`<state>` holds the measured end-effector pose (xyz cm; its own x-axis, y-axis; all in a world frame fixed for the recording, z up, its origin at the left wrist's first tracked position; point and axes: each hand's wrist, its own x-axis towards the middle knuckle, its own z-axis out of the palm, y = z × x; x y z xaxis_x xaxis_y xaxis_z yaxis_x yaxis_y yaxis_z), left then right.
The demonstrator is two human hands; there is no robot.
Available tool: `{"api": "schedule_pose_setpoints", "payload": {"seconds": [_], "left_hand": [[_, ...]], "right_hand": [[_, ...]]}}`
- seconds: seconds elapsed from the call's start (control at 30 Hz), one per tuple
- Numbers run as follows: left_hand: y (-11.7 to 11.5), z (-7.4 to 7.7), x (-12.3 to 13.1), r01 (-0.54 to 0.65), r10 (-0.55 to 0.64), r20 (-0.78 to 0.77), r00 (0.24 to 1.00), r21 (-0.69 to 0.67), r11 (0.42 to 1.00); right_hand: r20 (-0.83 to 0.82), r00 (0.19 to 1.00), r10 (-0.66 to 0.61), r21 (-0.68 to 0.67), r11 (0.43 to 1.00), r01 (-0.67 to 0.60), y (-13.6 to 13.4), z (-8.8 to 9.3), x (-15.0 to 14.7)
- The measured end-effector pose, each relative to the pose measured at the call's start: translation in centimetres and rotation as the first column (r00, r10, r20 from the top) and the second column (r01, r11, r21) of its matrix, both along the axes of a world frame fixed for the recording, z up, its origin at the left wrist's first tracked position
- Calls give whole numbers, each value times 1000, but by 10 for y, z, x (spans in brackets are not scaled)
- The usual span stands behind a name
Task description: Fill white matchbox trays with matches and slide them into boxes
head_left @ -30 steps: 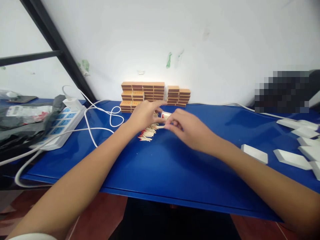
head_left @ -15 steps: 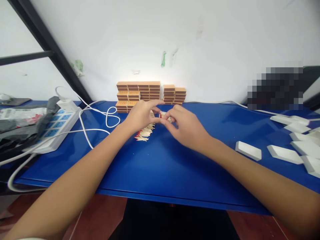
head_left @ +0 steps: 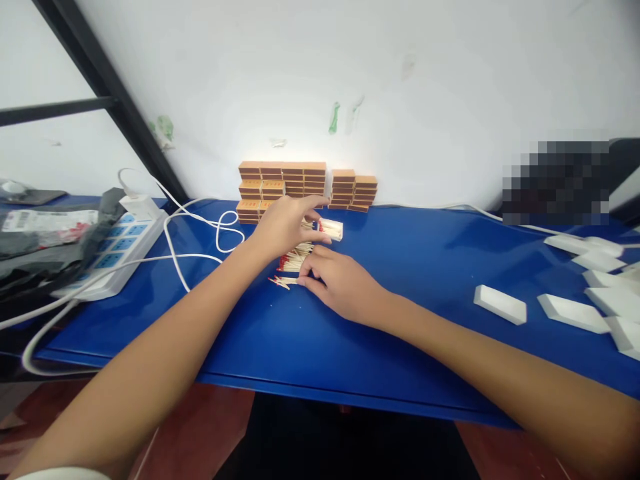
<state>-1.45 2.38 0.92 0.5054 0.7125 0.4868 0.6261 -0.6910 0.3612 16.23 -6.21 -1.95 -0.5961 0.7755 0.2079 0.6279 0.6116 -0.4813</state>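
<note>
My left hand [head_left: 286, 227] grips the left end of a small white matchbox tray [head_left: 338, 231] between thumb and fingers. Red-tipped matches lie inside that tray. Below it, my right hand [head_left: 335, 277] pinches a few loose matches [head_left: 284, 281] at their plain ends, just above the blue table. A pile of matches [head_left: 296, 259] with red heads to the left lies between the two hands, partly covered by them. Behind my left hand stands a stack of orange-brown matchboxes [head_left: 304, 175], with a smaller matchbox stack [head_left: 354, 189] to its right.
White empty trays [head_left: 500, 304] are scattered over the right side of the blue table [head_left: 400, 360]. At left lie a power strip [head_left: 123, 247], looping white cables [head_left: 175, 257] and a grey plastic package [head_left: 55, 233]. A white wall [head_left: 440, 80] rises behind.
My right hand has moved from the tray down and left to the matches and now pinches some of them. The tray shows more fully. My left hand keeps its hold.
</note>
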Motion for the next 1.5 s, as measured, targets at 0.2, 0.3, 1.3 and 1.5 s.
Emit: {"api": "schedule_pose_setpoints", "payload": {"seconds": [0.2,0.3,1.3,1.5], "left_hand": [[3,-4,-2,-9,11,-37,999,42,999],[4,-6,-2,-3,5,-53,999,33,999],[3,-5,-1,-28,38,-106,994,89,996],[4,-5,-3,-11,24,-109,994,111,994]], "right_hand": [[37,999,4,-21,1000,-4,0,3,14],[29,1000,8,-20,1000,-7,2,6,23],[-32,999,19,40,999,-18,21,-6,17],[73,997,17,-15,1000,-16,15,4,16]]}}
